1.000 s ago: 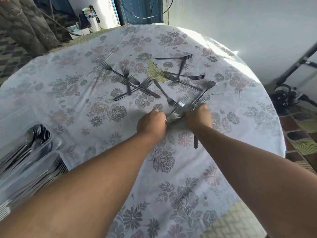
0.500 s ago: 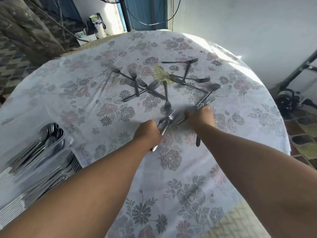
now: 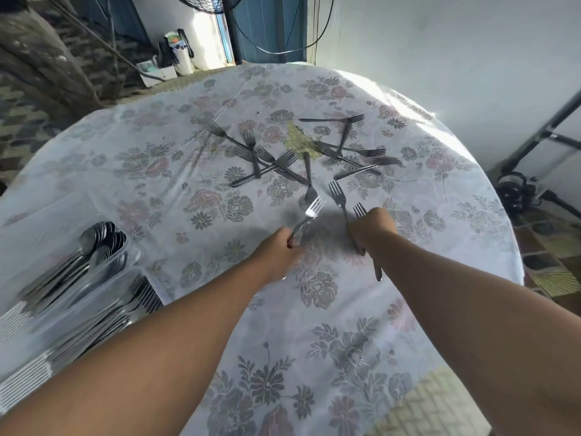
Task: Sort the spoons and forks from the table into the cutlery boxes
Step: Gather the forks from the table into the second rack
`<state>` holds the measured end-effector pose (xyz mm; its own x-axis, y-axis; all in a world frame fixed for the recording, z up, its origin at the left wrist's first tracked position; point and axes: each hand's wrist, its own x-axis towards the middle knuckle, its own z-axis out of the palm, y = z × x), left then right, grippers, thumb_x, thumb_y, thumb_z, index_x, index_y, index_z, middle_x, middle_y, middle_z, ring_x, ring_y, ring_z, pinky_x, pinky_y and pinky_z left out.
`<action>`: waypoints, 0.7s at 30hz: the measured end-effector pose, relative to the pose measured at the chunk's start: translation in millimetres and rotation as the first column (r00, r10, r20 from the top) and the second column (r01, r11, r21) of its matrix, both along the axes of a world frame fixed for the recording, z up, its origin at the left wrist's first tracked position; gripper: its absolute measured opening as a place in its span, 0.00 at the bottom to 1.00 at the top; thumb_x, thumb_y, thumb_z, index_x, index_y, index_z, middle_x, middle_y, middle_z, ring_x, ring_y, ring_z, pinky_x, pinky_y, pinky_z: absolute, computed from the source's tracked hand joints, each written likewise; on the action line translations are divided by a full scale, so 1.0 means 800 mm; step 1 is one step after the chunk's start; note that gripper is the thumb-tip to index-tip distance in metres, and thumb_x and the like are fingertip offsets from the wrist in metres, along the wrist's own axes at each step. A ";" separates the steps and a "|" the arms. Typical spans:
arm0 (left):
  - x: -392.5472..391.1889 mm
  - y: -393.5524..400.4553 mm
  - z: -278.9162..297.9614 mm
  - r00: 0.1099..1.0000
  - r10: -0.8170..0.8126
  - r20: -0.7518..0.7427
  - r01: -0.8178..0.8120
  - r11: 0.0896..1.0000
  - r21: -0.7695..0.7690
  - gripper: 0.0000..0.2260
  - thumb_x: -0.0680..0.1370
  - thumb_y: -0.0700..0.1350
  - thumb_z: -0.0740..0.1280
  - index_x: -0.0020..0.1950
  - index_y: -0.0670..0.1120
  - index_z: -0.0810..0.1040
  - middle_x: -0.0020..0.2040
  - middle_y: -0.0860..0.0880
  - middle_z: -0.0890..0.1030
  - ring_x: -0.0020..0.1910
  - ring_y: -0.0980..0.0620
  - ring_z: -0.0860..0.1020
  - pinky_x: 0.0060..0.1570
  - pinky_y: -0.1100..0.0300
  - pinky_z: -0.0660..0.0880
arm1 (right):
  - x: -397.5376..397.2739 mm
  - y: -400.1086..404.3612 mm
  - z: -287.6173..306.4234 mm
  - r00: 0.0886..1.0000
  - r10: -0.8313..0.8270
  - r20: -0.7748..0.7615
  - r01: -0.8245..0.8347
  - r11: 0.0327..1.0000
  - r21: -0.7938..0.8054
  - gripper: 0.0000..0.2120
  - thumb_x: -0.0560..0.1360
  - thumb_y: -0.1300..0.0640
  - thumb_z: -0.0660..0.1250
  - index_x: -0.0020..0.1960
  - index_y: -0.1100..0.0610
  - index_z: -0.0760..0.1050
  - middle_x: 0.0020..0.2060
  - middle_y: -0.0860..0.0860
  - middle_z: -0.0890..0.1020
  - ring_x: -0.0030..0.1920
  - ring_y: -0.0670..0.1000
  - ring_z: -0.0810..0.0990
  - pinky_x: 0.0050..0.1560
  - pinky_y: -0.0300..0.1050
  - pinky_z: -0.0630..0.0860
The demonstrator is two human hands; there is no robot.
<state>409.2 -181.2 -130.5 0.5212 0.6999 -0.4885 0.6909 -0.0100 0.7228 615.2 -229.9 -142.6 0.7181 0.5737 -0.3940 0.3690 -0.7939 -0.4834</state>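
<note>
- Forks (image 3: 267,158) lie loose in two crossed clusters on the far middle of the desk (image 3: 125,158), which is covered by a floral cloth.
- My left hand (image 3: 278,254) grips the handle of one fork (image 3: 309,212), tines raised and pointing away from me.
- My right hand (image 3: 371,228) is curled round two more forks (image 3: 338,193), tines up, handles poking out below the wrist.
- At the left edge, the clear cutlery boxes (image 3: 103,278) hold spoons (image 3: 97,240) in the farther compartment and forks in the nearer one.
- I can read no writing or labels anywhere.
</note>
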 end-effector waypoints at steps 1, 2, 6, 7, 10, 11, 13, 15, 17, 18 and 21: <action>-0.002 -0.002 0.003 1.000 0.002 0.006 -0.002 1.000 -0.002 0.11 0.80 0.50 0.65 0.56 0.45 0.72 0.52 0.39 0.83 0.43 0.47 0.78 0.42 0.53 0.73 | -0.004 -0.006 0.002 0.999 0.036 0.028 -0.036 0.999 -0.015 0.13 0.79 0.56 0.66 0.40 0.62 0.72 0.38 0.58 0.79 0.32 0.54 0.76 0.27 0.40 0.68; -0.005 -0.003 0.005 1.000 0.007 0.016 -0.007 1.000 0.001 0.06 0.80 0.46 0.64 0.56 0.46 0.72 0.51 0.40 0.83 0.43 0.48 0.78 0.42 0.54 0.73 | -0.010 -0.011 0.003 0.995 0.078 0.062 -0.077 0.997 -0.032 0.11 0.80 0.56 0.65 0.42 0.62 0.73 0.39 0.57 0.77 0.34 0.55 0.75 0.29 0.41 0.67; -0.019 -0.002 0.016 0.993 0.063 0.100 -0.065 0.998 0.019 0.04 0.83 0.43 0.63 0.55 0.45 0.76 0.43 0.47 0.83 0.39 0.50 0.78 0.36 0.61 0.73 | -0.035 -0.017 0.000 0.992 0.117 0.055 -0.117 0.993 -0.018 0.08 0.76 0.63 0.63 0.46 0.64 0.80 0.36 0.57 0.78 0.39 0.57 0.78 0.32 0.40 0.70; -0.025 0.001 0.019 0.990 0.080 0.114 -0.085 0.996 0.041 0.06 0.83 0.45 0.63 0.53 0.44 0.77 0.41 0.49 0.82 0.38 0.50 0.77 0.36 0.60 0.72 | -0.043 -0.017 0.002 0.994 0.107 0.029 -0.107 0.994 0.001 0.08 0.76 0.63 0.64 0.42 0.62 0.80 0.32 0.55 0.78 0.36 0.57 0.79 0.29 0.39 0.70; -0.043 0.012 0.027 0.982 0.138 0.129 -0.152 0.983 0.100 0.13 0.82 0.50 0.66 0.45 0.41 0.76 0.34 0.50 0.75 0.34 0.50 0.72 0.36 0.59 0.68 | -0.066 -0.014 0.005 0.992 0.036 -0.121 -0.025 0.996 0.091 0.10 0.78 0.60 0.67 0.38 0.58 0.79 0.27 0.51 0.78 0.26 0.48 0.75 0.20 0.34 0.65; -0.050 0.016 0.030 0.980 0.151 0.133 -0.166 0.980 0.107 0.13 0.82 0.50 0.67 0.43 0.41 0.75 0.33 0.50 0.73 0.32 0.51 0.71 0.33 0.60 0.66 | -0.077 -0.012 0.006 0.981 -0.008 -0.195 0.034 0.991 0.132 0.09 0.78 0.60 0.68 0.39 0.59 0.79 0.27 0.51 0.78 0.25 0.47 0.73 0.22 0.35 0.67; -0.070 0.026 0.037 0.978 0.151 0.142 -0.167 0.980 0.109 0.12 0.81 0.49 0.67 0.45 0.41 0.79 0.34 0.50 0.74 0.31 0.52 0.71 0.29 0.62 0.67 | -0.107 -0.004 0.008 0.938 -0.124 -0.325 0.206 0.951 0.232 0.07 0.76 0.60 0.69 0.41 0.61 0.82 0.26 0.52 0.76 0.24 0.51 0.70 0.28 0.41 0.69; -0.088 0.036 0.042 0.977 0.138 0.165 -0.157 0.982 0.108 0.08 0.80 0.48 0.69 0.45 0.44 0.82 0.36 0.51 0.78 0.35 0.53 0.74 0.34 0.62 0.69 | -0.135 0.005 0.008 0.893 -0.181 -0.413 0.325 0.893 0.311 0.05 0.75 0.61 0.71 0.43 0.62 0.83 0.22 0.51 0.72 0.23 0.52 0.67 0.31 0.46 0.68; -0.111 0.050 0.044 0.977 0.109 0.184 -0.131 0.985 0.113 0.04 0.78 0.46 0.72 0.44 0.49 0.83 0.38 0.53 0.82 0.39 0.53 0.78 0.41 0.61 0.72 | -0.171 0.016 0.014 0.869 -0.183 -0.461 0.366 0.864 0.347 0.04 0.75 0.61 0.72 0.42 0.60 0.82 0.21 0.49 0.70 0.23 0.51 0.66 0.30 0.45 0.66; -0.124 0.057 0.046 0.980 0.085 0.181 -0.108 0.987 0.123 0.04 0.78 0.45 0.74 0.43 0.50 0.83 0.40 0.53 0.83 0.41 0.52 0.80 0.43 0.61 0.73 | -0.189 0.021 0.018 0.854 -0.188 -0.485 0.387 0.853 0.350 0.05 0.76 0.61 0.73 0.41 0.59 0.82 0.22 0.50 0.70 0.23 0.51 0.66 0.29 0.44 0.65; -0.168 0.076 0.053 0.985 0.018 0.171 -0.041 0.990 0.132 0.03 0.76 0.45 0.75 0.43 0.50 0.83 0.42 0.52 0.84 0.44 0.51 0.82 0.46 0.60 0.76 | -0.247 0.036 0.028 0.791 -0.229 -0.567 0.492 0.789 0.369 0.06 0.77 0.61 0.73 0.42 0.60 0.79 0.26 0.52 0.72 0.24 0.50 0.64 0.28 0.43 0.63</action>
<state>274.8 -120.3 -88.4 0.5662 0.7695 -0.2955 0.5601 -0.0962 0.8228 417.6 -201.5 -120.5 0.7075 0.5132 -0.4859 -0.2741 -0.4345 -0.8580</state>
